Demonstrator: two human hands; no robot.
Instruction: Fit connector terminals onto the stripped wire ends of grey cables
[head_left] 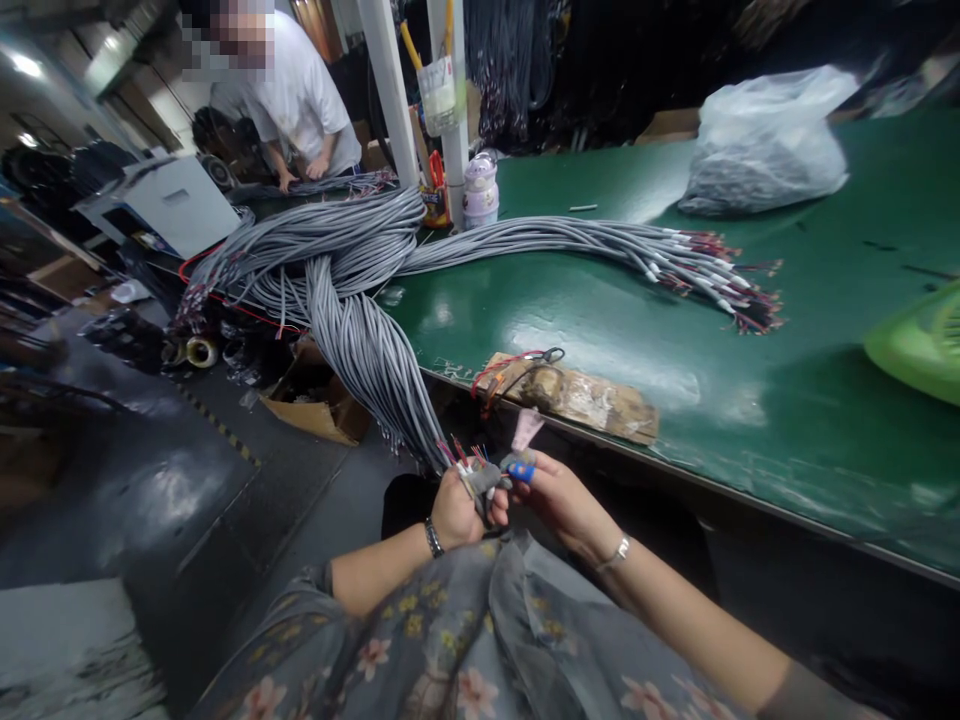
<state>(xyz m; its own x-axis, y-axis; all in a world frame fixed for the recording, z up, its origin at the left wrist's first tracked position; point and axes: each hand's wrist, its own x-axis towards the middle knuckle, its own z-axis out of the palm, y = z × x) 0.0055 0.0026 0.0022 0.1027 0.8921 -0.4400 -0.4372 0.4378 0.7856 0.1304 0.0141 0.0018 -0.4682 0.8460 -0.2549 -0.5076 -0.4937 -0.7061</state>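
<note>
My left hand (459, 508) is closed around the end of a grey cable (484, 482), from which thin red and orange wires stick up. Close beside it on the right, my right hand (562, 495) has its thumb and fingers pinched together at the cable's end; what lies between them is too small to make out. Something blue (520, 471) shows at these fingertips, perhaps a wrap on one finger. A pale pink strip (527, 428) stands just above them. A thick bundle of grey cables (375, 345) hangs over the table edge and runs down to my left hand.
On the green table (750, 400) lie more grey cables (555, 238) with stripped red ends, a worn wooden block (592, 400) with wires, a plastic bag (765, 140) and a green object (922, 340). A cardboard box (322, 400) stands below. A co-worker (300, 100) handles cables behind.
</note>
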